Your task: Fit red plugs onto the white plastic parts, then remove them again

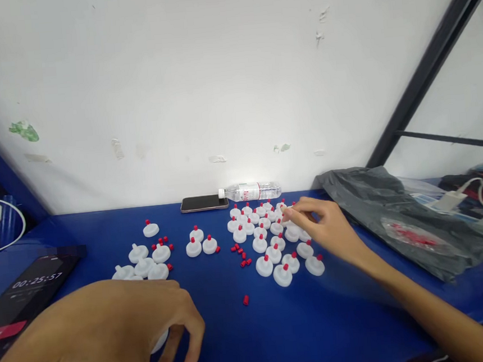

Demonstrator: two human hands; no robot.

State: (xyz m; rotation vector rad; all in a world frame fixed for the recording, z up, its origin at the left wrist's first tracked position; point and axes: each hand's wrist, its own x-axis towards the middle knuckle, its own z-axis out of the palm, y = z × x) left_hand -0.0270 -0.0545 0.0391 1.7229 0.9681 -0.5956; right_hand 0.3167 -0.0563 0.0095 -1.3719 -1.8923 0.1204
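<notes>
My left hand [123, 326] hovers low at the near left over the blue table [304, 322], fingers curled down over a white disc [160, 341] that shows only partly beneath it. My right hand [325, 227] reaches out to the big cluster of white discs with red caps [272, 240]; its thumb and forefinger pinch at one disc at the cluster's far right. A smaller group of white discs [146, 257] lies to the left, a trio of discs [200, 244] in the middle. Loose red caps [242, 255] are scattered between them.
A phone with a running timer [27, 295] lies at the left edge. A dark phone [204, 203] and a lying water bottle [251, 191] rest against the white wall. A grey plastic bag [397, 223] holding red pieces is at the right, with chargers and cables [458, 198] beyond.
</notes>
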